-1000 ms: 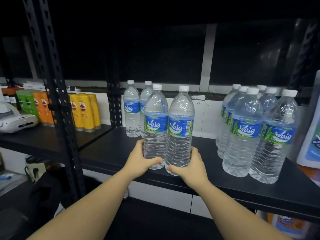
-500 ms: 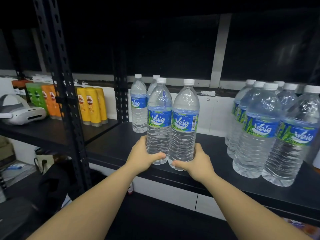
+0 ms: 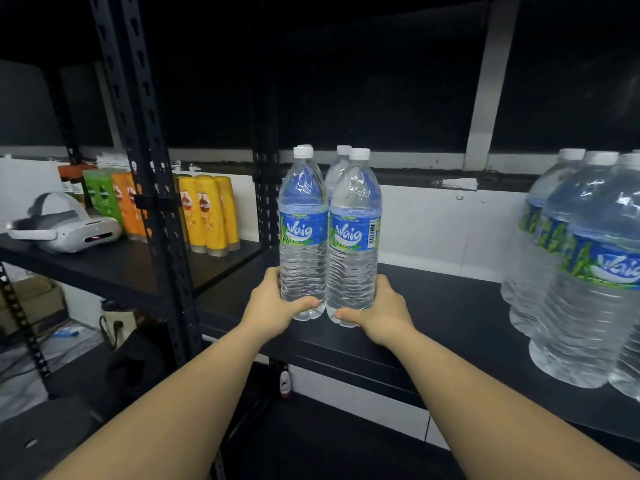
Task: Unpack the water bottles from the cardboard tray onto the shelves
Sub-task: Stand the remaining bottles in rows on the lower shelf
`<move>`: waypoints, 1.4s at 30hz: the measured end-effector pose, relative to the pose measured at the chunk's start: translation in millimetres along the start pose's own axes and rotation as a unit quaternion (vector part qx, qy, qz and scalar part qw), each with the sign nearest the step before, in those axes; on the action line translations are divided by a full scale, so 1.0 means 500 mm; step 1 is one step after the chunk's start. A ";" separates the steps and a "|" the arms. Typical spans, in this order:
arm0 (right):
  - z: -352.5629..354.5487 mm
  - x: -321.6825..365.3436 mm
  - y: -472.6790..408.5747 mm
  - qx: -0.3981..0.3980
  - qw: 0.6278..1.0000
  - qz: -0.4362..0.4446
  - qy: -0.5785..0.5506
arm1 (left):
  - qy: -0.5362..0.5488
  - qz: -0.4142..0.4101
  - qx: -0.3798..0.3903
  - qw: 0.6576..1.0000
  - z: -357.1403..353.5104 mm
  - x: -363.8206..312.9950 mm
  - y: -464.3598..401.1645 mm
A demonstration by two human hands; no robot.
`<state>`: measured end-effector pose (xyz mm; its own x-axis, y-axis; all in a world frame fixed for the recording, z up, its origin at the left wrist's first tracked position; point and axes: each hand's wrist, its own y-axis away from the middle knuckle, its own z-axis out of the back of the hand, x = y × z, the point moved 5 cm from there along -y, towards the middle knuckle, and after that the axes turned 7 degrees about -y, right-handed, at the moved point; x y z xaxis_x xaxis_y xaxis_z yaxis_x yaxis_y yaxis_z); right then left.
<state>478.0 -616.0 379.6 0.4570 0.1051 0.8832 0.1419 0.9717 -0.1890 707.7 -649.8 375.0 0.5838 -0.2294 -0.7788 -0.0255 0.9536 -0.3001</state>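
At frame centre, two water bottles are being set on the black shelf (image 3: pixel 433 306), one in each hand.

Left hand (image 3: pixel 273 306) is wrapped round the base of the left bottle (image 3: pixel 303 237); right hand (image 3: pixel 381 311) grips the right bottle (image 3: pixel 353 244) the same way, the two bottles touching, upright and full, caps on. Placing looks to be the step in hand; next would likely be pushing both back toward the two bottles behind (image 3: pixel 341 161), then letting go. A group of shelved bottles (image 3: pixel 568 271) fills the right edge. Yellow bottles (image 3: pixel 207 213) and a white headset (image 3: pixel 65 226) sit on the left shelf. No cardboard tray is in view.
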 end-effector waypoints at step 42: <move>-0.143 -0.004 -0.135 -0.068 0.988 0.023 0.138 | -0.065 0.080 -0.096 0.990 -0.008 0.109 -0.185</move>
<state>530.0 -697.0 359.9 0.6850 0.0685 0.7254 0.2229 0.9281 -0.2981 738.9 -751.4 358.2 0.6593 -0.0385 -0.7509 -0.2730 0.9183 -0.2868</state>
